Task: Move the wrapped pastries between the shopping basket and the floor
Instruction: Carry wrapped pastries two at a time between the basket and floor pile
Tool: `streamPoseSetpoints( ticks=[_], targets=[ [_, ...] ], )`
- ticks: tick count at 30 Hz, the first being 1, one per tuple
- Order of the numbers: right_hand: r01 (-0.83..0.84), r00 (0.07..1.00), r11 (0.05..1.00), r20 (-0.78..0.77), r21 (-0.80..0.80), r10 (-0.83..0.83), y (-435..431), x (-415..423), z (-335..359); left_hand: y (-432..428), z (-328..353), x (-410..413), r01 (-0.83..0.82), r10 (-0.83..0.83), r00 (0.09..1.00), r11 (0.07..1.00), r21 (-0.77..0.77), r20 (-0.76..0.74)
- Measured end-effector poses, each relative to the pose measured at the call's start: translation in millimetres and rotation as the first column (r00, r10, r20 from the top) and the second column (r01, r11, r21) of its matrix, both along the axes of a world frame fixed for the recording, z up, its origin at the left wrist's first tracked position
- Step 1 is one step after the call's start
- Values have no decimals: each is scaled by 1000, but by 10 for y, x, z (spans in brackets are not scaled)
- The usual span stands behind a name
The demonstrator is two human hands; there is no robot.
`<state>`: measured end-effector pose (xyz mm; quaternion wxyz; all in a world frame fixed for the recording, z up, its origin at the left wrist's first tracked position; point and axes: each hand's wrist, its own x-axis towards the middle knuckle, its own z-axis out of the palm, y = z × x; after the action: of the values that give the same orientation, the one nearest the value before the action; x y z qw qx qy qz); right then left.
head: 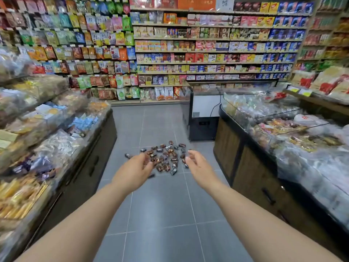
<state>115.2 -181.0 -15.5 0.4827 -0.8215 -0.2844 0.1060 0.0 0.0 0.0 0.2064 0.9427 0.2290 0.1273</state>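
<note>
- The left hand [136,168] and right hand [198,165] reach forward on bare arms, palms turned inward, fingers loosely curled and relaxed. Neither shows anything in its grasp.
- The pastries [167,157] are small pieces in shiny brown and dark wrappers, scattered in a loose heap on the floor [160,214].
- The heap shows between the two hands and just beyond their fingertips. The left fingers overlap its near-left edge in the view, and the right fingers its right edge. Whether they touch it cannot be told.
- One stray pastry [128,155] lies left of the heap, and another [151,175] lies just under the left hand.
- The floor is grey tile, forming an aisle.
- Low bins [47,138] of bagged snacks flank the left, and a counter [283,140] of wrapped goods flanks the right.
- A chest cabinet [204,118] stands behind the heap to the right.
- Packed shelves [207,53] fill the back wall.
</note>
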Motion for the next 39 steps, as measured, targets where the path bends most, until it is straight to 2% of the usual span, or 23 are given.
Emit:
streamPoseSetpoints(
  ticks=[6, 17, 25, 30, 35, 39],
  targets=[
    [47, 992, 997, -117, -68, -55, 898, 366, -350, 914, -393, 495, -35, 23, 987, 997, -70, -159],
    [182, 911, 977, -355, -113, -211, 1888, 1544, -1064, 1918, -990, 1598, -61, 16, 960, 986, -153, -281],
    [181, 878, 956, -399, -232, -263, 2572, 3112, -1492, 2732, -1210, 3141, -226, 133, 926, 945, -235, -352],
    [113, 875, 937, -413, -331, -251, 2934, 3978, -1721, 3084, -1380, 3953, -234, 111, 898, 940, -248, -425],
    [107, 826, 914, -477, -390, -300, 3139, 4485, -1971, 3347, -1681, 4435, -248, 95, 860, 936, -248, -502],
    [108, 805, 870, -471, -482, -361, 3381, 4974, -2161, 3647, -2017, 4865, -240, 45, 806, 936, -256, -591]
  ],
)
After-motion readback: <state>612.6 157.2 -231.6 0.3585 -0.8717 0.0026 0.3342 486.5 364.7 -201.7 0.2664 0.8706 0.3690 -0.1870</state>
